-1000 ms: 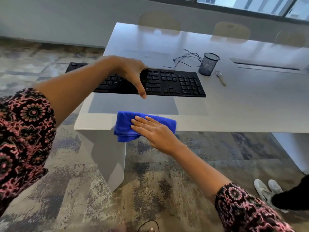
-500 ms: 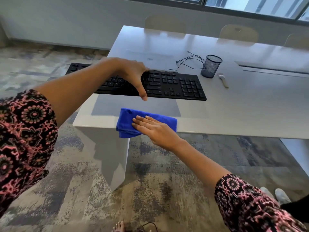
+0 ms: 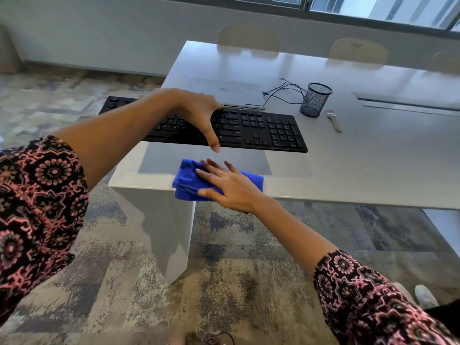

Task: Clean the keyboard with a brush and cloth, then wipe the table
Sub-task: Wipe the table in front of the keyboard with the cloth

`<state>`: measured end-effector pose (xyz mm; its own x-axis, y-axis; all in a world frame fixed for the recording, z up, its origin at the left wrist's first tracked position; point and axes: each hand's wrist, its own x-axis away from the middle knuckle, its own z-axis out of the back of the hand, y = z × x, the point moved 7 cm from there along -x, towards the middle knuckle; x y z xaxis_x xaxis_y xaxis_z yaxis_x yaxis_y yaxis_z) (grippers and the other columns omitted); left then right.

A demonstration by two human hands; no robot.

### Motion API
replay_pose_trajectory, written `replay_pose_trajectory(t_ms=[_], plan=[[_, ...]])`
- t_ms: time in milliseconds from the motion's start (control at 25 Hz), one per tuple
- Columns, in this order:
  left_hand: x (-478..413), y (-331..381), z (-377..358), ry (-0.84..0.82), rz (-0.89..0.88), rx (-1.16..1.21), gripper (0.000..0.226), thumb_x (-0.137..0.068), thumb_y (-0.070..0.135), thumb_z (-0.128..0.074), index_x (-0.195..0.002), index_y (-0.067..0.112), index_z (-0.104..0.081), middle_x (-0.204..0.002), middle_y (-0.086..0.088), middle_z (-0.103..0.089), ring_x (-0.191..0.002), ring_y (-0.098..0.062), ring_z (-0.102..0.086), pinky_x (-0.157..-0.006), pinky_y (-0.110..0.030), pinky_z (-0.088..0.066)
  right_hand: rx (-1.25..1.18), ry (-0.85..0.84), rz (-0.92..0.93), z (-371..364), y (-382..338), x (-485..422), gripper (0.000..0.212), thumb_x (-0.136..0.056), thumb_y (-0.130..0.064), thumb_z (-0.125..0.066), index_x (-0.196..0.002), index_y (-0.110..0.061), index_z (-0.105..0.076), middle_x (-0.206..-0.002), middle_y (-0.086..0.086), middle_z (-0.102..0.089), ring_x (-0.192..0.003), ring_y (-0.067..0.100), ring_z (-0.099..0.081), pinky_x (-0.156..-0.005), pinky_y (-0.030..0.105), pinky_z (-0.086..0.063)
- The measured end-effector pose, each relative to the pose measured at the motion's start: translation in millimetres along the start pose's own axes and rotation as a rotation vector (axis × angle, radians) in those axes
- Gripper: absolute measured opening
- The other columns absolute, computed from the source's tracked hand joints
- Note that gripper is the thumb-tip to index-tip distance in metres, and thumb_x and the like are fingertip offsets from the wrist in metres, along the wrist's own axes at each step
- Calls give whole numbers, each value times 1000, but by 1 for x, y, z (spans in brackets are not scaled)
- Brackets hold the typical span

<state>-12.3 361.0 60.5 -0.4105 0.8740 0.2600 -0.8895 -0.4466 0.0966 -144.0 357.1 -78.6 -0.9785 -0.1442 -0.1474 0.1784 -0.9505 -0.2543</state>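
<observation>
White glossy tabletop (image 3: 361, 165) carries a folded blue microfibre cloth (image 3: 189, 180) at its near edge, pressed flat under the right hand (image 3: 229, 185), fingers spread. Behind it the left hand (image 3: 199, 113) grips the long black plastic keyboard (image 3: 258, 130) mid-span, thumb on its front edge. Likely light and stiff, it suits that hold; the soft cloth should slide easily

Black sleeves (image 3: 37, 195) patterned with pink mandala flowers.
</observation>
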Motion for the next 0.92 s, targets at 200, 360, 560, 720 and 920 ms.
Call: replay_pose_trajectory(t_ms=[200, 360, 560, 720, 920], plan=[[-1, 0, -2, 1, 1, -15, 121, -52, 68, -83, -148, 15, -32, -143, -5, -45, -127, -25, -45, -110, -39, -36, 28, 50, 32, -1, 2, -4, 50, -107, -35, -40, -154, -20, -35, -161, 2, -31, -152, 16, -23, -125, 39, -21], [-2, -1, 1, -15, -15, -5, 119, -47, 72, -82, -144, 19, -37, -136, -1, -49, -120, -23, -48, -106, -39, -38, 95, 85, 69, -1, 0, -2, 49, -107, -30, -42, -153, -13, -37, -159, 5, -36, -150, 17, -28, -124, 41, -23], [-4, -2, 2, -8, -22, -18, 118, -43, 75, -81, -140, 21, -42, -131, 1, -52, -117, -22, -50, -104, -38, -40, 104, 61, 88, 1, 2, -8, 50, -107, -29, -42, -154, -11, -35, -159, 5, -36, -150, 17, -28, -124, 39, -23], [-5, -3, 2, -10, -6, -24, 118, -42, 75, -81, -140, 21, -42, -131, 1, -51, -118, -22, -49, -105, -39, -39, -47, 16, 1, 4, 6, -10, 44, -108, -26, -42, -149, -12, -44, -151, 6, -49, -139, 17, -45, -116, 31, -32], [-2, 0, 4, -12, -24, -14, 106, -46, 72, -82, -134, 23, -47, -126, 1, -52, -113, -22, -50, -97, -34, -39, -311, 198, -341, 48, 58, 4, 37, -108, -28, -41, -133, -7, -60, -82, 9, -64, -67, 22, -55, -68, 33, -43]])
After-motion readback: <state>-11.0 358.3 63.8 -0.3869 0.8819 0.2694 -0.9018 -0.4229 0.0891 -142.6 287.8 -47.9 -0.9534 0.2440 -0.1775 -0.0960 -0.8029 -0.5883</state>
